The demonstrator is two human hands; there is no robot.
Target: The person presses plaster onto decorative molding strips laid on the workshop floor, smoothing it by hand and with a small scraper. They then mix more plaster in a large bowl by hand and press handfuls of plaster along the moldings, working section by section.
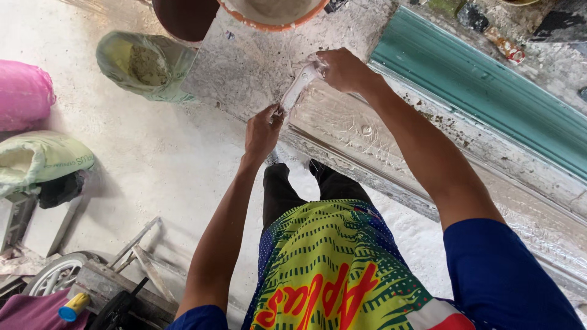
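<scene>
Your two hands, left (pixel 263 131) and right (pixel 341 68), fingers clamped on one white scraper (pixel 298 88); two sacks (pixel 147 66) nearby.

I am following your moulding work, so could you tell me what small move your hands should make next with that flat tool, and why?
Probably draw the flat white tool along the wet plaster moulding: the right hand and left hand hold its two ends across the surface, which looks rippled.

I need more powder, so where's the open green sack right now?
The green sack sits on the floor at upper left of the head view, beside the table corner.
</scene>
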